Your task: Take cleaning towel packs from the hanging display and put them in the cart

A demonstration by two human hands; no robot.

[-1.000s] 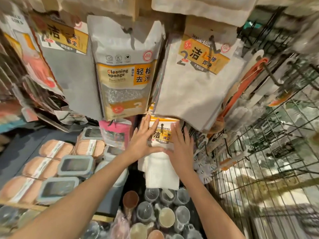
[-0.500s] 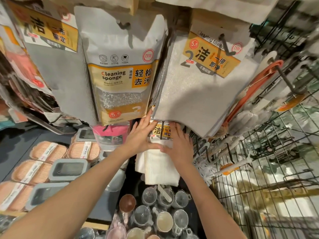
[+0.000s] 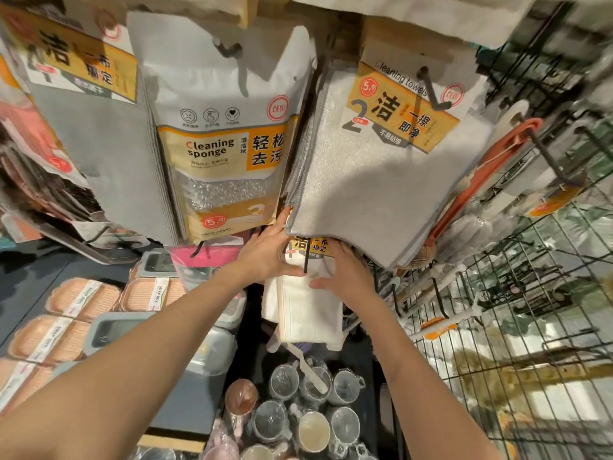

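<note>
A white cleaning towel pack [image 3: 308,310] with a yellow label hangs low on a black display hook [image 3: 305,262]. My left hand [image 3: 265,252] holds its upper left edge, thumb across the front. My right hand [image 3: 348,273] holds the upper right side, thumb pressed on the cloth. The fingertips of both hands are hidden under a larger grey cleaning towel pack [image 3: 381,180] that hangs above. A cleaning sponge pack [image 3: 222,151] hangs to the upper left. No cart is visible.
More grey towel packs [image 3: 99,144] hang at the left. Below sit mugs [image 3: 311,423], grey lidded boxes [image 3: 116,330] and orange soap boxes [image 3: 83,298]. A black wire grid rack [image 3: 514,327] with brushes fills the right.
The view has moved closer and lower. Both hands have slid further up under the grey towel pack, which now covers most of the white pack's yellow label.
</note>
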